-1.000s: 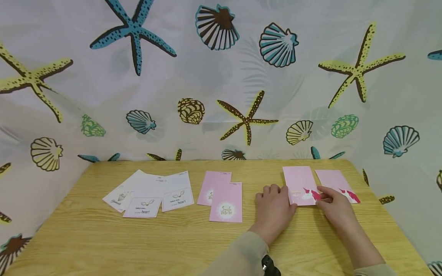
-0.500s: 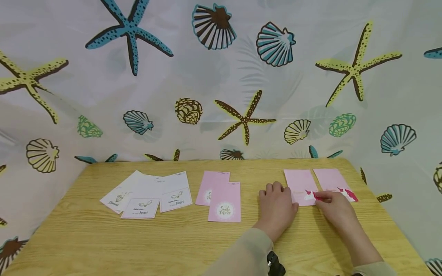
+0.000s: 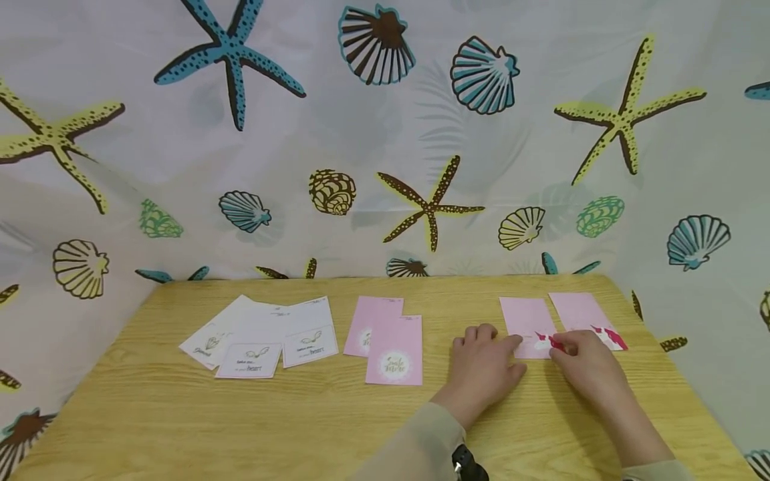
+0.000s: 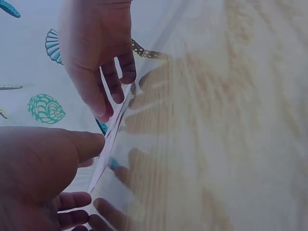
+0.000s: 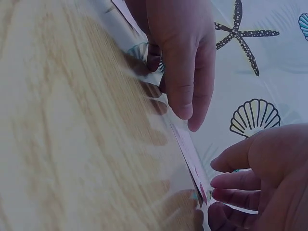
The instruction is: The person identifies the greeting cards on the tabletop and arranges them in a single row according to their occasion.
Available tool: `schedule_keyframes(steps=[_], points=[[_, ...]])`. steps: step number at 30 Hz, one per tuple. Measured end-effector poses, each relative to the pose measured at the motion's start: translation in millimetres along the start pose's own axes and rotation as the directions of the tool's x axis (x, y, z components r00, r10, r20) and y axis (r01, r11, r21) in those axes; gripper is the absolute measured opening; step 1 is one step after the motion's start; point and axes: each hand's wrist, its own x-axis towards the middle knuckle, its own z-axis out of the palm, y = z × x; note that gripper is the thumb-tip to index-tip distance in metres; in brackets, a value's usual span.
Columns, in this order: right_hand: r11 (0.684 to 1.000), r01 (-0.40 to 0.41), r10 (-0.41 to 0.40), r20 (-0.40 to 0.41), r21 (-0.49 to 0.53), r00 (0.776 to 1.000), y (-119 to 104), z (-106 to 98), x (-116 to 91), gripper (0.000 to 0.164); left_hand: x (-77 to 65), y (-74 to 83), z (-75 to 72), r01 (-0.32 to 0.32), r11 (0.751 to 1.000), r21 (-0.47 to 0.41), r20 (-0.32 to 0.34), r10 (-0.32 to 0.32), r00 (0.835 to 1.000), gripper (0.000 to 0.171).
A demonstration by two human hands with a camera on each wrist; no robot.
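A pink card with a unicorn print [image 3: 525, 317] lies on the wooden table between the two hands. On its left, the left hand [image 3: 480, 371] reaches its index finger and thumb toward the lower left corner; the index fingertip touches or nearly touches it. At the card's lower right edge rests the right hand [image 3: 589, 367], thumb and index tips partly over the red print. A gap shows between that thumb and the fingers in the right wrist view. A second pink unicorn card [image 3: 583, 314] lies just to the right, partly behind the right hand.
Two overlapping pink "Smile More" cards, the front one [image 3: 394, 341] nearer the person, lie left of the left hand. Farther left, several white cards [image 3: 255, 324] overlap. A shell-and-starfish patterned cloth [image 3: 361, 133] hangs behind the table's far edge [image 3: 445, 284].
The unicorn card between the hands has come down flat on the table beside the second one. The left hand has eased off its left edge, with the index finger stretched out. The right hand barely moves.
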Motion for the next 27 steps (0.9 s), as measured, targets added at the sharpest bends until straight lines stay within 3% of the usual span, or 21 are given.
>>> schedule_keyframes(steps=[6,12,19,27], points=[[0.993,0.059,-0.055,0.037,-0.106,0.998,0,-1,-10,0.044,-5.4,1.9,-5.2,-0.026,0.999,0.048,0.050,0.024,0.998,0.038],[0.981,0.119,-0.120,0.000,-0.155,0.993,-1,3,-14,0.041,-4.5,8.1,-3.8,-0.011,0.997,0.083,0.061,0.006,0.998,0.040],[0.971,0.150,-0.156,-0.022,-0.187,0.987,2,4,-12,0.040,1.2,13.4,0.7,0.017,0.996,0.090,0.091,-0.026,0.995,0.042],[0.965,0.155,-0.163,-0.025,-0.211,0.986,4,6,-11,0.046,1.7,16.8,-2.4,0.034,0.993,0.109,0.082,-0.043,0.996,0.041]])
